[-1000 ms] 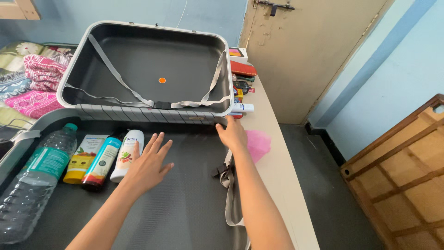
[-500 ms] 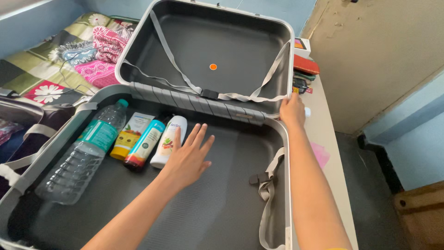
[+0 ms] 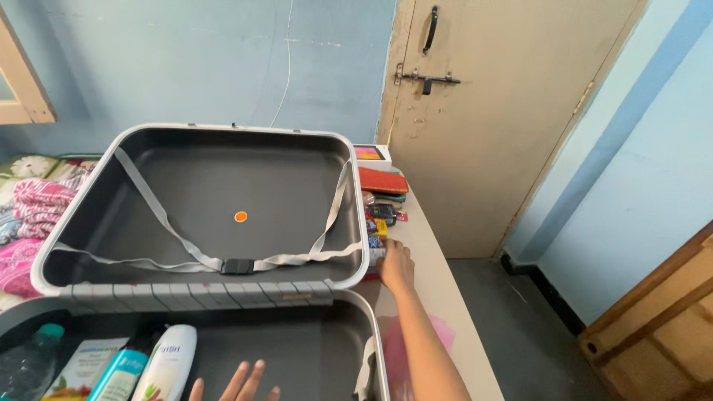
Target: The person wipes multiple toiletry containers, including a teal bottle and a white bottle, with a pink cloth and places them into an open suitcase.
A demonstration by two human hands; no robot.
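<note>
The open grey suitcase (image 3: 200, 223) fills the left and centre of the frame, its lid propped upright with crossed grey straps (image 3: 186, 249) buckled low in the middle. Its lower half runs along the bottom edge, with a white bottle (image 3: 169, 360), a teal bottle (image 3: 119, 375) and a clear water bottle (image 3: 26, 364) lying side by side at lower left.

Right of the lid, on the beige table (image 3: 438, 297), small items (image 3: 380, 215) sit in a row toward the door, a red pouch (image 3: 383, 180) farthest back. The right hand (image 3: 396, 266) reaches to the near end of that row, fingers curled over a small white thing just beside the lid's corner; whether it is actually gripped I cannot tell.

The left hand (image 3: 236, 386) rests open and flat, fingers spread, at bottom centre inside the case, holding nothing.

To do the pick well, I judge the fingers should close fully round the small piece and lift straight up, clear of the lid rim and neighbouring clutter.
</note>
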